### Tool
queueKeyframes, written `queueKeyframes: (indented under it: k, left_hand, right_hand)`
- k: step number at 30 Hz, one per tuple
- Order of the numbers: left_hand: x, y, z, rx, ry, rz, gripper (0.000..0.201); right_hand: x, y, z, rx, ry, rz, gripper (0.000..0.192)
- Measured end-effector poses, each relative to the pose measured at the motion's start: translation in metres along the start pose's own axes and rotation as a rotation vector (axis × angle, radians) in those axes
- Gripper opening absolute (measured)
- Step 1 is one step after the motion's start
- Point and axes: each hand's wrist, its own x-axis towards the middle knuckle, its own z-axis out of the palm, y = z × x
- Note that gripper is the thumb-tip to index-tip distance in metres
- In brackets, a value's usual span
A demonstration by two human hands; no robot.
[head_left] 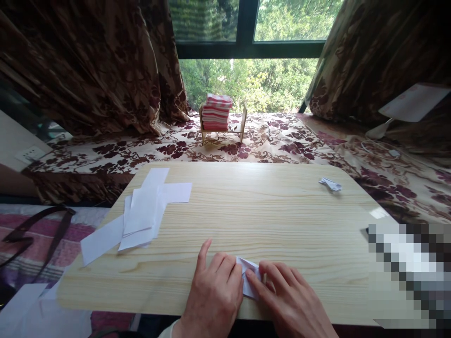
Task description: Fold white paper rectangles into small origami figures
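A small folded piece of white paper (251, 277) is pressed flat on the table (268, 211) close to its near edge, a little right of the middle, and it lies directly between the two hands, touched by both. The left hand (214, 293) is laid palm down just to the paper's left, its fingers half spread and its index finger stretched toward the far edge, while the other fingertips rest on the paper's left side. The right hand (289, 300) is laid at the paper's right, its fingers curled loosely so that the tips bear down on the lower right part of the fold; neither hand is closed around anything. The paper's long axis appears to run from the far left to the near right, though much of it is covered. A loose stack of white sheets (141, 213) is spread near the table's left edge, well apart from the hands. A small folded paper shape (330, 184) sits near the far right corner. Beyond the far edge, a small wooden rack with striped cloths (219, 115) stands on the patterned cover. Nothing lies between the hands and the paper.
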Motion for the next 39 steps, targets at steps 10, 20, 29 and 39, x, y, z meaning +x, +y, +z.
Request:
queueKeyframes:
  k: [10, 20, 29, 39]
  left_hand:
    - [0.001, 0.004, 0.000, 0.088, 0.011, 0.023, 0.021]
    - [0.006, 0.002, 0.001, 0.043, -0.067, 0.007, 0.023]
    - [0.004, -0.005, 0.000, -0.033, -0.023, 0.104, 0.025]
    - [0.003, -0.004, 0.003, 0.004, -0.011, 0.154, 0.030]
  right_hand:
    - [-0.003, 0.001, -0.001, 0.006, -0.053, -0.012, 0.039]
    - [-0.008, 0.001, 0.000, 0.029, -0.153, -0.005, 0.042]
    - [-0.001, 0.000, -0.004, 0.033, -0.113, -0.013, 0.039]
    - [0.000, 0.000, -0.006, 0.039, -0.117, -0.005, 0.038]
